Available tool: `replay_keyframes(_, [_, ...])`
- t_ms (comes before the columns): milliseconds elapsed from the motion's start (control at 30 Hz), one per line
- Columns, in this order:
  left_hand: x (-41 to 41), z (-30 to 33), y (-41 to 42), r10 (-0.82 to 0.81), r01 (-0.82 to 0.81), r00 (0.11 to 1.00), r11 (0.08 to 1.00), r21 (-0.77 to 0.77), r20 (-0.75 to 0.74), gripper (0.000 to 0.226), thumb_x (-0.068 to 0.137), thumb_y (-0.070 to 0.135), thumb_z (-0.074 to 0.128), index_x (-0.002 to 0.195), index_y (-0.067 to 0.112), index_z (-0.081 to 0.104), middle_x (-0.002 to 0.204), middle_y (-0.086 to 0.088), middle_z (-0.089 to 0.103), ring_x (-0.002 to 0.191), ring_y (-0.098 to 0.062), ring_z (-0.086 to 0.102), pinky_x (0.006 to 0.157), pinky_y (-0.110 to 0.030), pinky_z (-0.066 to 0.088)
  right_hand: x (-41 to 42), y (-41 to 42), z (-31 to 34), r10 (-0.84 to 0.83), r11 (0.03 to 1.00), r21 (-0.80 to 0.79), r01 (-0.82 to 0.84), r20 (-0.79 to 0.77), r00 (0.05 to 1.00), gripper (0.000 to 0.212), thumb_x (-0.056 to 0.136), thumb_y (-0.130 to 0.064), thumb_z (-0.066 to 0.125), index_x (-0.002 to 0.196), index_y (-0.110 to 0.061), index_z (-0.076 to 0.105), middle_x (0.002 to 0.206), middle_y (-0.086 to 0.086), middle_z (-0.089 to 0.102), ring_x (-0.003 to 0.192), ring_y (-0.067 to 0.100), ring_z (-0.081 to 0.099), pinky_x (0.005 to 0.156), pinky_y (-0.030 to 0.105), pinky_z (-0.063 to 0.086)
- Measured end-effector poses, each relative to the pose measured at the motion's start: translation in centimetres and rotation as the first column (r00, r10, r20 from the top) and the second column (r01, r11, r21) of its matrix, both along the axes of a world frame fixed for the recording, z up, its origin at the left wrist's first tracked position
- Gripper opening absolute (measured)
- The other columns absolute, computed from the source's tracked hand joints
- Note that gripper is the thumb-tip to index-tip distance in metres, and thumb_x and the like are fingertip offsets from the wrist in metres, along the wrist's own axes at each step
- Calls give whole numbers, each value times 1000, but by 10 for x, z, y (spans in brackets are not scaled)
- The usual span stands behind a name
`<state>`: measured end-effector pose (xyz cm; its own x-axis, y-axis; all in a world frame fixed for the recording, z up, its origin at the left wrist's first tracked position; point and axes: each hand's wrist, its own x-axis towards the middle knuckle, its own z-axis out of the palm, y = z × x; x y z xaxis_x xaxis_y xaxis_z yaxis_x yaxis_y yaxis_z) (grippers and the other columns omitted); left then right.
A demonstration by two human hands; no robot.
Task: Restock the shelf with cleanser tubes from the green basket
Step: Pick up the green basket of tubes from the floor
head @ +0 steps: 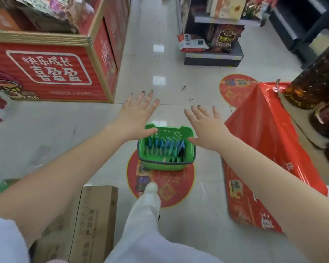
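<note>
Below, in the head view, the green basket [166, 149] sits on the floor on a round red sticker [160, 182], with blue and teal cleanser tubes [164, 147] standing upright inside it. Above the basket, the left hand [136, 115] and right hand [205, 127] reach forward, fingers spread, holding nothing. Right of the basket stands a red-draped display [264, 149]; behind it, nearer the person, lies a cardboard box [87, 223].

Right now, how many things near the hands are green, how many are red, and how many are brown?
Green: 1, the green basket holding cleanser tubes.
Red: 2, the round floor sticker and the red plastic cover.
Brown: 1, the cardboard box.
Total: 4.
</note>
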<state>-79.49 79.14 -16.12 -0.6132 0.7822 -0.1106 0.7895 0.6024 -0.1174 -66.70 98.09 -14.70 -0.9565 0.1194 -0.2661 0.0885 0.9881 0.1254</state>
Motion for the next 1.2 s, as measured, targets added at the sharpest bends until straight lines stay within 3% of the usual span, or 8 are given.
replay_keyframes(433, [-127, -104, 64, -42, 73, 978, 987, -144, 206, 90, 85, 61, 42, 148, 19, -6, 157, -9, -9, 144, -28, -1, 115, -47, -1, -117, 64, -127, -97, 987, -98, 125, 251, 963, 86, 88, -47, 53, 150, -19, -2, 158, 8, 6, 144, 26, 7, 113, 55, 2])
replay_keyframes(700, [-139, -220, 88, -91, 147, 965, 964, -223, 246, 89, 85, 61, 38, 148, 19, -9, 157, -9, -9, 144, -29, -3, 115, -47, -1, -131, 99, -255, -102, 979, -128, 159, 369, 924, 88, 87, -44, 56, 150, -19, 0, 157, 8, 7, 144, 26, 9, 113, 55, 1])
replay_keyframes(1200, [-107, -419, 113, 37, 164, 849, 930, -328, 527, 95, 85, 60, 45, 147, 19, -14, 157, -6, -10, 145, -25, 0, 116, -46, 2, -103, 117, -434, -67, 948, -230, 221, 534, 843, 85, 87, -42, 55, 150, -18, 4, 157, 8, 10, 143, 26, 12, 113, 55, 4])
